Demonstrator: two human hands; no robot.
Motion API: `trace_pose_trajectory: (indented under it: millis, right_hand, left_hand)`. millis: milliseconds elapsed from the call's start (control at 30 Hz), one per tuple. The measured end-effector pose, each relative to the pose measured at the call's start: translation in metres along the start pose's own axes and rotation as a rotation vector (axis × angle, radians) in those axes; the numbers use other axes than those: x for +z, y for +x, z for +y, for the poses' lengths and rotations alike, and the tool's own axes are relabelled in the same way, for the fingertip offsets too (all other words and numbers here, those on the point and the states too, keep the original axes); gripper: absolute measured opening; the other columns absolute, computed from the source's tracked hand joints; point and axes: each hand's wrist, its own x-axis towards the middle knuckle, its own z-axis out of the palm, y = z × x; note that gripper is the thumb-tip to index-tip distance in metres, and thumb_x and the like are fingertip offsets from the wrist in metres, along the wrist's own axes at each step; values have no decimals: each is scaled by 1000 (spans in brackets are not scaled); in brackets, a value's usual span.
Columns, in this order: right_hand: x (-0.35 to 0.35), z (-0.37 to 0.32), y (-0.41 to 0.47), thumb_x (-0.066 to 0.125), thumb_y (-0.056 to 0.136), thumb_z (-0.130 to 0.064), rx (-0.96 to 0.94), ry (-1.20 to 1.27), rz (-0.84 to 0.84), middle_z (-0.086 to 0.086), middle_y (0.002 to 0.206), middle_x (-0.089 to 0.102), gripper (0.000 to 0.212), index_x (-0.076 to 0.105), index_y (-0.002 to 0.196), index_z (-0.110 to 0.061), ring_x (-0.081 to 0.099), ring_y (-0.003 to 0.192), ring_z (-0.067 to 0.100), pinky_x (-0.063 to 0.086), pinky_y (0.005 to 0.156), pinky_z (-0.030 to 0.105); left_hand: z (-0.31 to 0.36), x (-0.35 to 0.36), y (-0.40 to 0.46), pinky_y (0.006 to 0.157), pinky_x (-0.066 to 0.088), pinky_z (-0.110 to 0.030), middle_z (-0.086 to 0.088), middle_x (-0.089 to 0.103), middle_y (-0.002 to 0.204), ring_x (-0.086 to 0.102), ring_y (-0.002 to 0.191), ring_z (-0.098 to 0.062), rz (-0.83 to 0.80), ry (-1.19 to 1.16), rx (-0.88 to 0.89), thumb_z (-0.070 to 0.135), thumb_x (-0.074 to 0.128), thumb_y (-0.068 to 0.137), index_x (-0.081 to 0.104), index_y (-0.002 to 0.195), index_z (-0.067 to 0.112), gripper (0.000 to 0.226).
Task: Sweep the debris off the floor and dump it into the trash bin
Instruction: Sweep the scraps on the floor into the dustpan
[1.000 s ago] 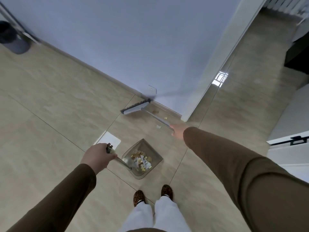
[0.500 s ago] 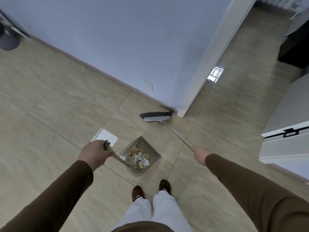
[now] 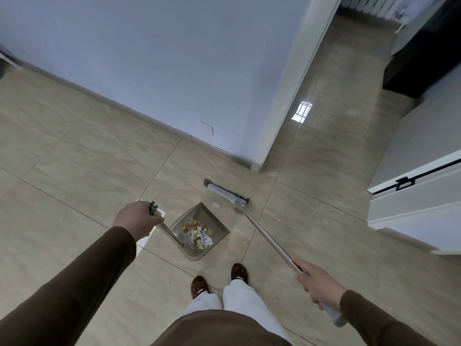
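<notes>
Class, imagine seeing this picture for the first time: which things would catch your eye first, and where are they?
The transparent dustpan at floor centre, piled with gold and white scraps, draws the eye first; the left hand grips its handle. The right hand holds the broom, whose head rests just beyond the dustpan, near the wall corner.

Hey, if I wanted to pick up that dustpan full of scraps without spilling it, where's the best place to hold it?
Probably by the top of its long handle, from above on the left, where the left hand grips it now. The handle rises from the closed back wall of the dustpan, so lifting there should tip the scraps back, away from the open lip facing the broom.
</notes>
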Motion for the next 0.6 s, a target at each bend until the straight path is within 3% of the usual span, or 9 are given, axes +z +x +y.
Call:
trace_pose_trajectory:
  millis: [133, 267, 400, 500, 600]
  right_hand:
    - [4, -9, -4, 43, 103, -25, -17, 126, 67, 8, 91, 54, 52, 31, 152, -36, 44, 60, 15, 41, 46, 26]
    - [19, -41, 30, 38, 98, -21, -20, 31, 101, 10, 97, 59, 54, 31, 151, -29, 51, 59, 19, 44, 46, 28]
    - [55, -74, 53, 36, 100, -8, -31, -110, 24, 5, 78, 50, 51, 29, 150, -12, 51, 58, 16, 45, 49, 27]
    - [79, -74, 36, 33, 104, -13, 23, -105, -122, 7, 86, 51, 40, 35, 143, -15, 48, 60, 15, 43, 49, 24]
    - [68, -64, 10, 38, 104, -19, 24, 20, -176, 5, 79, 51, 39, 39, 143, -22, 45, 52, 10, 42, 43, 21]
  left_hand:
    - [0, -3, 0, 69, 63, -39, -12, 72, 81, 72, 65, -23, 1, 3, -6, 26, 70, 84, 67, 84, 6, 19]
    - [2, -4, 3, 59, 56, -29, -7, 71, 80, 70, 61, -17, -9, 28, -12, 27, 71, 86, 67, 88, 8, 19]
    - [6, -4, 4, 71, 63, -37, -8, 72, 82, 73, 66, -20, -23, 44, -11, 27, 71, 86, 67, 88, 9, 18]
    - [7, -3, 5, 76, 64, -43, -9, 72, 82, 74, 68, -21, -24, 58, -4, 27, 71, 87, 67, 89, 9, 19]
    - [5, -3, 5, 77, 63, -43, -9, 73, 79, 74, 68, -21, -18, 71, 0, 27, 70, 86, 66, 87, 8, 20]
